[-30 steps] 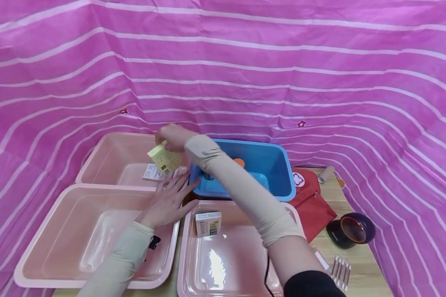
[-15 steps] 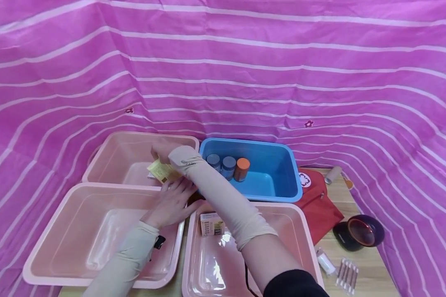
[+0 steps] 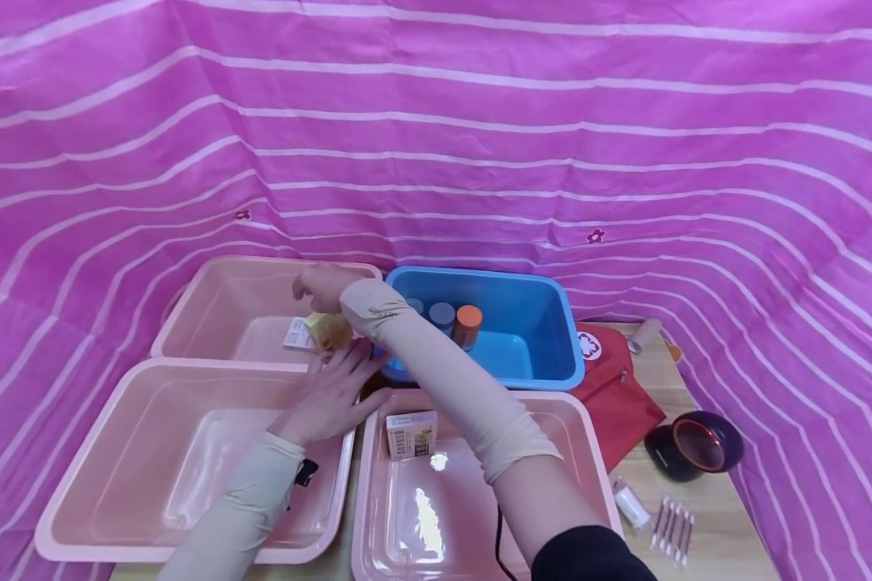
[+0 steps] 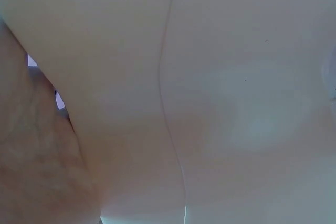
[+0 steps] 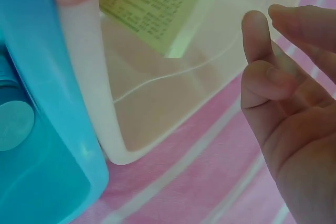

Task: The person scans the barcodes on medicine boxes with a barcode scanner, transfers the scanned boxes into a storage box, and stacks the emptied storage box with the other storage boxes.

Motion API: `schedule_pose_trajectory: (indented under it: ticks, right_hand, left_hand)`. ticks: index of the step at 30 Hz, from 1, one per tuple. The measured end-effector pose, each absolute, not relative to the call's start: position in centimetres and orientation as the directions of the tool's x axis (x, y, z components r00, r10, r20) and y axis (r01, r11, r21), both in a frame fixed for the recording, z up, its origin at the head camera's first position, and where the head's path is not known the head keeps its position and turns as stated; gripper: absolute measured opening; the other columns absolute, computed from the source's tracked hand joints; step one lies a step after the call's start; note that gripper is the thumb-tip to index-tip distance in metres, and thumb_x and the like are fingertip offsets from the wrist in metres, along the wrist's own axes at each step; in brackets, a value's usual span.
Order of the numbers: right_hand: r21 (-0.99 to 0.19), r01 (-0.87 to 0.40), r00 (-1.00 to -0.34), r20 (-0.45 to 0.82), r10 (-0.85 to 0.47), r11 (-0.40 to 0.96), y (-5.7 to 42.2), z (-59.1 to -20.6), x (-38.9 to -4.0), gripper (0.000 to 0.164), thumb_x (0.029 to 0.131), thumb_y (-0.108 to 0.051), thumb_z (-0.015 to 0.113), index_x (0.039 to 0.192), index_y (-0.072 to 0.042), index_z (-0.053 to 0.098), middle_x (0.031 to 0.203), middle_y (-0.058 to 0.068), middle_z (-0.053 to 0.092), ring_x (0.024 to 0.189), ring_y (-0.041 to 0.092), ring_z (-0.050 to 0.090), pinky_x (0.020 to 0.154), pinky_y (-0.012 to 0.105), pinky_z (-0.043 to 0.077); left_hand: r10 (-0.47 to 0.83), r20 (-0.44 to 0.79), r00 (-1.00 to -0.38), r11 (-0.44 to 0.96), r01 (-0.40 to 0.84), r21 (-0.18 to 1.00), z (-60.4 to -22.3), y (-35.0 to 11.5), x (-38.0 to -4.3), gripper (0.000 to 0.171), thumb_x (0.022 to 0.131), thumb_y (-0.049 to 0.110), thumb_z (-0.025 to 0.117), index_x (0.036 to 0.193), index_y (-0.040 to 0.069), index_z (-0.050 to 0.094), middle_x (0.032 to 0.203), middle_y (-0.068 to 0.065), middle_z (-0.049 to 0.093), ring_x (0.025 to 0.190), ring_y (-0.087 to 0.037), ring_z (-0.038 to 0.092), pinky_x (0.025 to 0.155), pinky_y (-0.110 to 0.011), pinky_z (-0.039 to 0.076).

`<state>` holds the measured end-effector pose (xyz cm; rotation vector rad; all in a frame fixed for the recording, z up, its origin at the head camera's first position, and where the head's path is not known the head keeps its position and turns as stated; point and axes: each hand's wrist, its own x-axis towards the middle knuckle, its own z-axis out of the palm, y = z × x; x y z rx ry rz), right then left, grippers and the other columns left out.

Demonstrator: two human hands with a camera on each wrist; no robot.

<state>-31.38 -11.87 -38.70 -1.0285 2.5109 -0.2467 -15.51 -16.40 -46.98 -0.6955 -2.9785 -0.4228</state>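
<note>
In the head view a yellow box [image 3: 329,329] lies in the far-left pink bin [image 3: 214,282], beside a white printed box [image 3: 299,334]. My right hand [image 3: 325,286] is above the yellow box. The right wrist view has that hand [image 5: 294,114] apart from the yellow box [image 5: 163,11], its fingers loosely bent around nothing. My left hand [image 3: 327,403], fingers spread, rests at the rims where the bins meet. One of its fingertips touches the white rim [image 5: 86,45] in the right wrist view. Mostly pink bin wall [image 4: 236,103] fills the left wrist view.
A blue bin [image 3: 530,323] holds an orange-capped bottle [image 3: 468,323] and grey-capped ones. The near-right pink bin [image 3: 472,500] contains another small box [image 3: 411,434]. To the right are a red pouch [image 3: 610,395], a black cup-like object [image 3: 693,445], a white roll [image 3: 630,505] and cotton swabs [image 3: 672,528].
The right hand carried the yellow box lower into the far-left bin, then let go and drew up from it. The left hand has stayed near the rims.
</note>
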Motion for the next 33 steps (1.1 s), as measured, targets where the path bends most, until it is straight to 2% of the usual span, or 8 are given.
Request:
schedule_pose_trajectory:
  ticks: [4, 8, 15, 20, 24, 27, 30, 33]
  right_hand:
    - [-0.330, -0.714, -0.572, -0.234, -0.786, 0.618, -10.9, -38.2, -30.5, 0.036, 0.099, -0.010, 0.067, 0.134, -0.018, 0.069, 0.139, -0.001, 0.066, 0.129, 0.014, 0.059, 0.107, 0.023, 0.048]
    - [-0.369, -0.753, -0.523, -0.166, -0.836, 0.544, -9.2, -37.9, -28.8, 0.034, 0.095, -0.012, 0.073, 0.129, -0.015, 0.072, 0.134, 0.001, 0.069, 0.123, 0.015, 0.062, 0.105, 0.022, 0.050]
    - [-0.357, -0.813, -0.451, -0.112, -0.886, 0.459, -5.7, -37.6, -25.0, 0.026, 0.097, -0.013, 0.071, 0.123, -0.015, 0.075, 0.125, 0.001, 0.071, 0.112, 0.013, 0.063, 0.101, 0.021, 0.050]
    - [-0.402, -0.812, -0.431, -0.077, -0.899, 0.424, -2.4, -37.8, -22.1, 0.026, 0.099, -0.012, 0.068, 0.124, -0.013, 0.074, 0.122, 0.001, 0.069, 0.110, 0.009, 0.062, 0.100, 0.018, 0.049]
    - [-0.387, -0.816, -0.443, -0.056, -0.895, 0.429, 0.4, -38.6, -20.2, 0.026, 0.100, -0.014, 0.067, 0.125, -0.014, 0.073, 0.123, 0.001, 0.068, 0.111, 0.009, 0.063, 0.100, 0.018, 0.050]
    - [-0.359, -0.820, -0.459, -0.052, -0.887, 0.445, 2.3, -39.7, -18.8, 0.027, 0.100, -0.016, 0.068, 0.126, -0.014, 0.072, 0.124, 0.000, 0.069, 0.112, 0.009, 0.067, 0.100, 0.020, 0.052]
    - [-0.324, -0.823, -0.481, -0.038, -0.876, 0.466, 3.7, -40.7, -17.4, 0.027, 0.100, -0.018, 0.069, 0.126, -0.014, 0.071, 0.119, 0.000, 0.070, 0.103, 0.008, 0.069, 0.093, 0.017, 0.054]
    - [-0.321, -0.801, -0.522, -0.035, -0.852, 0.504, 4.6, -41.5, -16.4, 0.026, 0.099, -0.019, 0.070, 0.125, -0.015, 0.072, 0.112, -0.001, 0.071, 0.096, 0.006, 0.070, 0.088, 0.017, 0.056]
  left_hand:
    - [0.422, 0.106, -0.900, 0.864, 0.435, 0.254, -47.0, -16.5, -15.6, 0.066, 0.099, 0.052, 0.059, 0.157, 0.022, 0.045, 0.166, -0.015, 0.034, 0.153, -0.039, 0.031, 0.119, -0.064, 0.019]
    - [0.433, 0.142, -0.890, 0.858, 0.455, 0.238, -47.1, -16.5, -15.5, 0.068, 0.098, 0.049, 0.063, 0.155, 0.017, 0.047, 0.164, -0.017, 0.036, 0.152, -0.039, 0.032, 0.120, -0.064, 0.016]
    - [0.460, 0.273, -0.845, 0.824, 0.521, 0.224, -47.4, -16.6, -15.3, 0.062, 0.093, 0.044, 0.071, 0.145, 0.013, 0.059, 0.150, -0.017, 0.054, 0.140, -0.039, 0.047, 0.115, -0.064, 0.020]
    - [0.459, 0.240, -0.855, 0.817, 0.513, 0.264, -47.1, -16.6, -15.3, 0.053, 0.095, 0.042, 0.069, 0.136, 0.009, 0.065, 0.140, -0.016, 0.063, 0.130, -0.033, 0.055, 0.112, -0.061, 0.029]
    - [0.438, 0.169, -0.883, 0.846, 0.468, 0.253, -46.7, -16.7, -15.5, 0.063, 0.096, 0.041, 0.065, 0.148, 0.006, 0.054, 0.158, -0.017, 0.046, 0.144, -0.036, 0.045, 0.113, -0.064, 0.030]
    - [0.424, 0.127, -0.897, 0.858, 0.442, 0.262, -46.6, -16.6, -15.7, 0.073, 0.097, 0.042, 0.065, 0.159, 0.013, 0.039, 0.168, -0.016, 0.028, 0.153, -0.037, 0.031, 0.116, -0.064, 0.026]
    - [0.434, 0.127, -0.892, 0.858, 0.452, 0.245, -46.7, -16.5, -15.6, 0.073, 0.097, 0.045, 0.066, 0.160, 0.021, 0.039, 0.169, -0.016, 0.027, 0.154, -0.037, 0.029, 0.115, -0.064, 0.027]
    - [0.428, 0.126, -0.895, 0.858, 0.447, 0.253, -46.8, -16.3, -15.5, 0.070, 0.099, 0.049, 0.063, 0.160, 0.024, 0.039, 0.169, -0.016, 0.027, 0.154, -0.037, 0.029, 0.116, -0.066, 0.026]
